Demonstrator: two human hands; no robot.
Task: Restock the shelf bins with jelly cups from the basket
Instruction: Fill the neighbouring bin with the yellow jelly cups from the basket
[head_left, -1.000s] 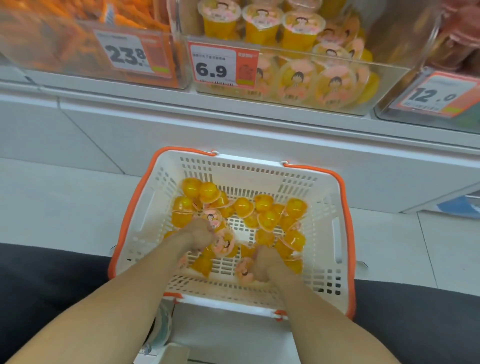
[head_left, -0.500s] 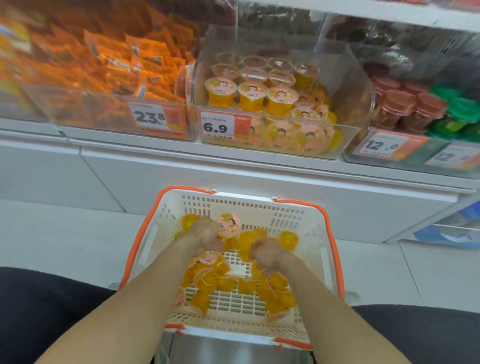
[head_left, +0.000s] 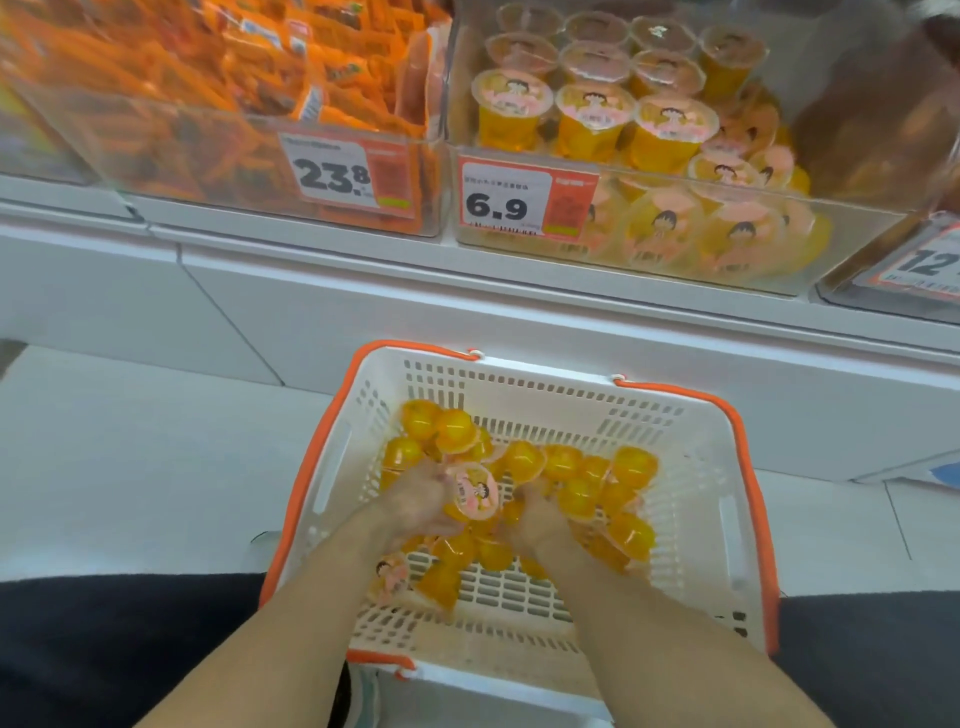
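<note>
A white basket (head_left: 696, 530) with an orange rim stands on the floor below the shelf, holding several loose orange jelly cups (head_left: 631, 465). Inside it, my left hand (head_left: 415, 501) grips a jelly cup (head_left: 472, 491) whose pink printed lid faces up. My right hand (head_left: 535, 519) is curled among the cups beside it, and what its fingers hold is hidden. Above, a clear shelf bin (head_left: 779, 260) with a 6.9 price tag (head_left: 511, 200) holds upright and lying jelly cups of the same kind.
Left of the jelly bin is a clear bin (head_left: 208, 156) of orange snack packets tagged 23.8. Another bin with a 12 tag (head_left: 924, 265) sits at the right edge. White shelf base panels (head_left: 363, 312) run behind the basket. My dark-clothed knees flank the basket.
My view has tilted up, bringing the shelf bins closer and larger. My left hand has lifted a pink-lidded cup out of the pile; my right hand has moved in beside it.
</note>
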